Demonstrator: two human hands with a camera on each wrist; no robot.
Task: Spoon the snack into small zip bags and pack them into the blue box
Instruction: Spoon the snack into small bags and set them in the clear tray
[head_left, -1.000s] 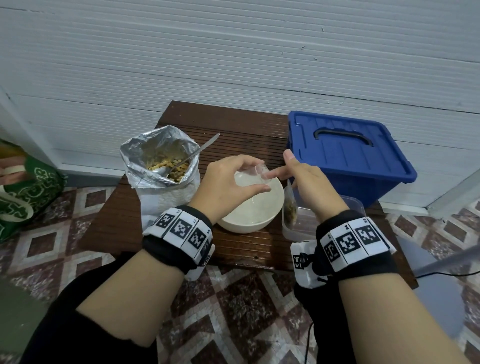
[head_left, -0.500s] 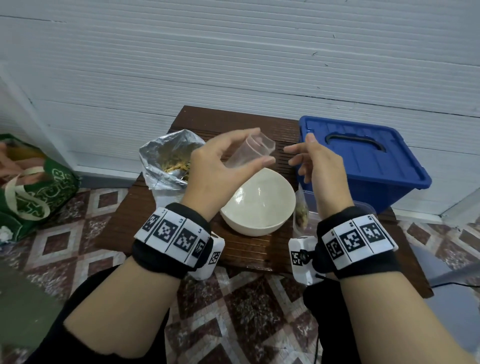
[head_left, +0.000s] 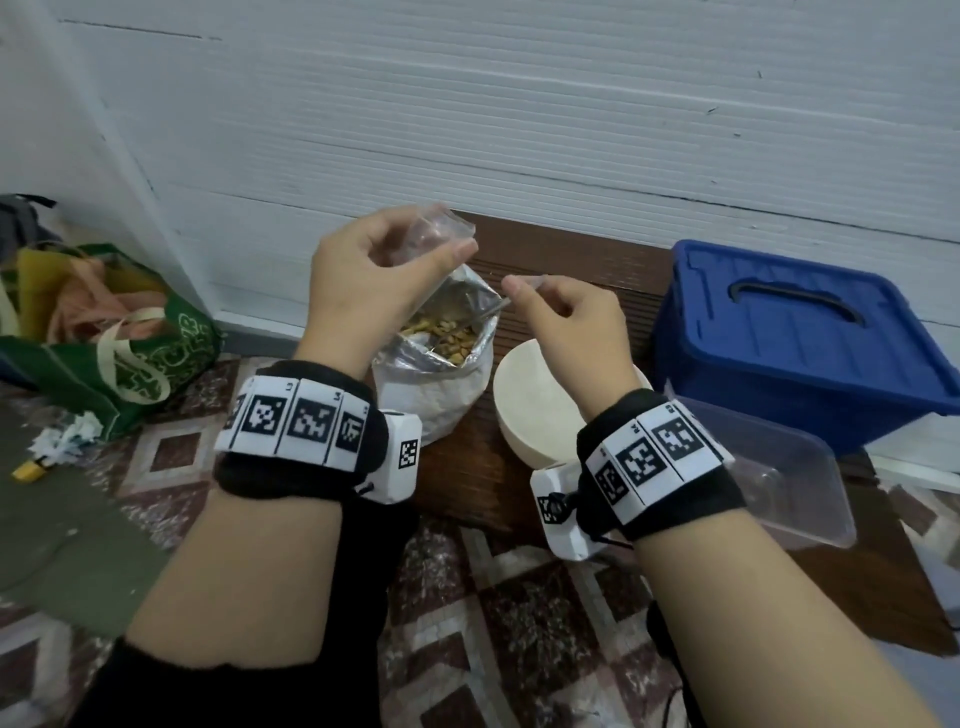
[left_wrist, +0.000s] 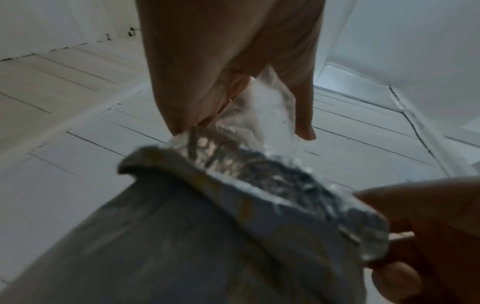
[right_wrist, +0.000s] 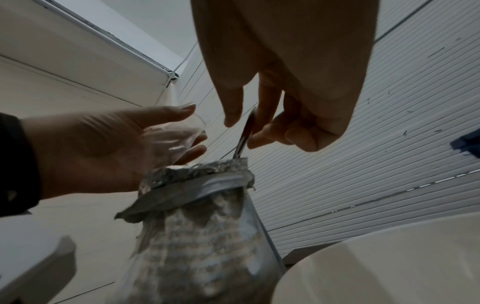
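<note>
Both hands have shifted from the bowl (head_left: 524, 400) to the foil bag (head_left: 441, 358): left hand (head_left: 374, 280) pinches a flimsy, slippery, empty zip bag (head_left: 436, 231) by its mouth; right hand (head_left: 566, 322) grips the stiff spoon (right_wrist: 245, 131) handle.
</note>
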